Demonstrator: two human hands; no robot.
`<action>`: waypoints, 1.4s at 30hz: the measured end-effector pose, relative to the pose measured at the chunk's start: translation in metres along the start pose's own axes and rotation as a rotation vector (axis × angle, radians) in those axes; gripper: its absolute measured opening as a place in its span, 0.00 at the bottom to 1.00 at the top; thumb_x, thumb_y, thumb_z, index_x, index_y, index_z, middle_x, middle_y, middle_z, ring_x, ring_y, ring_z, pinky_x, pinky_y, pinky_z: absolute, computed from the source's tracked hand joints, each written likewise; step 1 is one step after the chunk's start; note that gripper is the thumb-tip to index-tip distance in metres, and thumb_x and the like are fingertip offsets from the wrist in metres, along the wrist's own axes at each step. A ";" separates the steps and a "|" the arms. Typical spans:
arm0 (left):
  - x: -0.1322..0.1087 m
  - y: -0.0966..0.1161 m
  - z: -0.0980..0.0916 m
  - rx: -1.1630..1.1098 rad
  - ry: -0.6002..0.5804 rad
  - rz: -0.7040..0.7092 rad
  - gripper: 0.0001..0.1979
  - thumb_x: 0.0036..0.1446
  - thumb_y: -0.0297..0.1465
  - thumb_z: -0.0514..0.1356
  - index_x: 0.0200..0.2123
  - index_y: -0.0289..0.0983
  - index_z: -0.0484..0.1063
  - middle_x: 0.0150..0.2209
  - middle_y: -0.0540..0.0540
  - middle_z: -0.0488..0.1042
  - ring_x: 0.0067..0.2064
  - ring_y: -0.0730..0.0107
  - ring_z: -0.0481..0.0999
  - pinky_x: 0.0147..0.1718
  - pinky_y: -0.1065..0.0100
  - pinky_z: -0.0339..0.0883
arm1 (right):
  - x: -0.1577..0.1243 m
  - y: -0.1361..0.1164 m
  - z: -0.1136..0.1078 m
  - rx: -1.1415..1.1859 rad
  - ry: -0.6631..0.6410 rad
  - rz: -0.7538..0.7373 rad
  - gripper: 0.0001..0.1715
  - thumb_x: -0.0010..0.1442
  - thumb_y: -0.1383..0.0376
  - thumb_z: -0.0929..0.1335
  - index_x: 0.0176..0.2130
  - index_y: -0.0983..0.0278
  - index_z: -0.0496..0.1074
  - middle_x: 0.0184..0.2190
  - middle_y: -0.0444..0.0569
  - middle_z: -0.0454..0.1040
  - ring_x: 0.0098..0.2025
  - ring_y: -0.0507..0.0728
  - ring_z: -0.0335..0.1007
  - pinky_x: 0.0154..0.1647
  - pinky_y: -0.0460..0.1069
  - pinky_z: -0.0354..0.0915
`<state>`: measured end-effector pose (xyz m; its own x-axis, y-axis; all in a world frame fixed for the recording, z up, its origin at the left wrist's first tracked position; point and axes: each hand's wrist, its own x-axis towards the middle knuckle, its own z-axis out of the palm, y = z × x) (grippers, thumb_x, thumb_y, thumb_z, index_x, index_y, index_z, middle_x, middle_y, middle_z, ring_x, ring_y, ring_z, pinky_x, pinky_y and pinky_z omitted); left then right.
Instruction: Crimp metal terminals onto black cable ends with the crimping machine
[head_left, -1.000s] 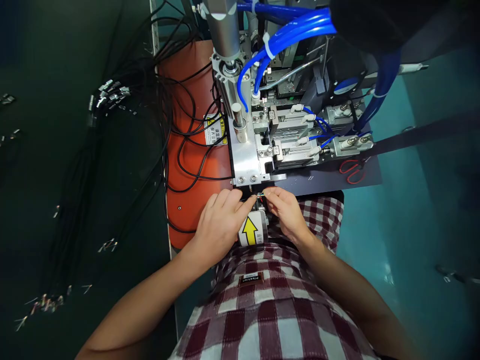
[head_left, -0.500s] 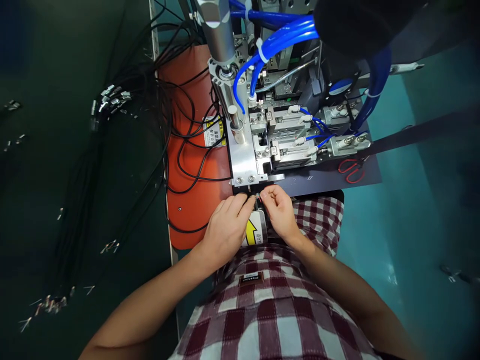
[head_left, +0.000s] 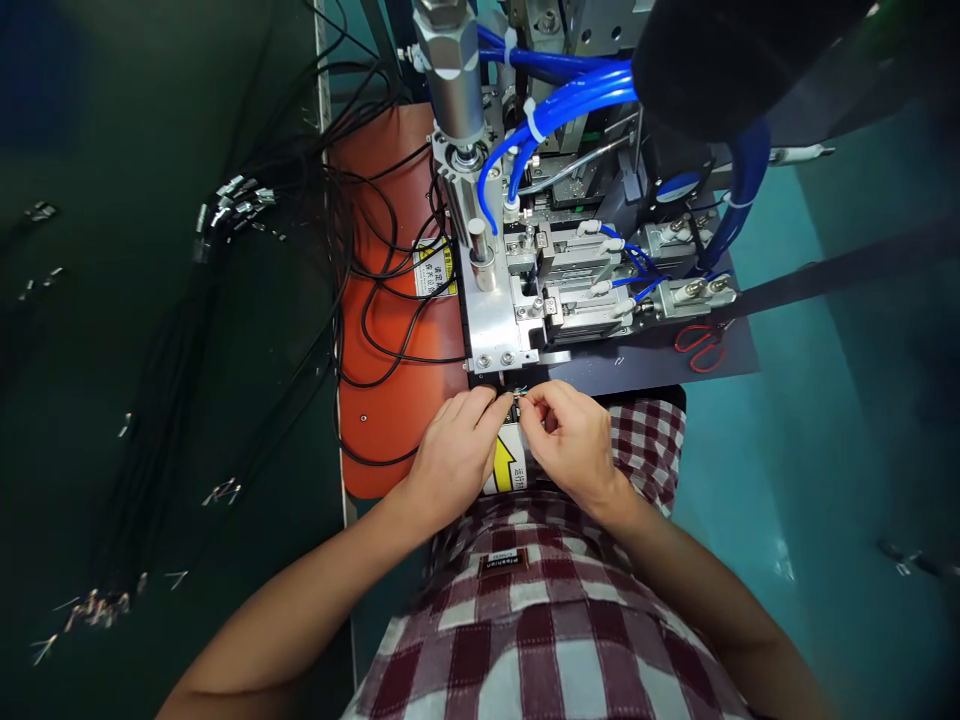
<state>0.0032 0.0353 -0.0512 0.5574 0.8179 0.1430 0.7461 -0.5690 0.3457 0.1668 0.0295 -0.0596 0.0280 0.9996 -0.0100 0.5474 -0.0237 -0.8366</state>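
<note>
My left hand (head_left: 454,455) and my right hand (head_left: 570,440) meet at the front edge of a small metal machine (head_left: 499,310). Both are pinched on the stripped end of a thin black cable (head_left: 516,397), where tiny coloured wires show between the fingertips. Just below the fingers sits a white label with a yellow arrow (head_left: 501,465). The cable's run beneath my left hand is hidden.
Black cables (head_left: 375,280) loop over an orange mat (head_left: 390,400) left of the machine. A bundle of cables with metal ends (head_left: 232,200) lies on the dark green table. Blue air hoses (head_left: 570,90) arch over the machine. Red-handled scissors (head_left: 697,345) lie at the right.
My right hand has drawn slightly back toward me and its fingers have curled more. The left hand stays at the cable end. The view has shifted a little.
</note>
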 end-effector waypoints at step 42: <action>-0.002 -0.005 0.013 -0.075 0.106 -0.029 0.15 0.60 0.21 0.49 0.47 0.32 0.70 0.41 0.38 0.71 0.42 0.61 0.70 0.40 0.61 0.71 | 0.009 0.027 0.036 0.633 0.034 0.201 0.15 0.62 0.58 0.63 0.27 0.62 0.62 0.22 0.39 0.57 0.24 0.51 0.52 0.26 0.47 0.54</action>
<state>0.0031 0.0359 -0.0657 0.4917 0.8404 0.2279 0.7298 -0.5405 0.4186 0.1519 0.0380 -0.1018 0.1107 0.9753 -0.1909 -0.0677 -0.1843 -0.9805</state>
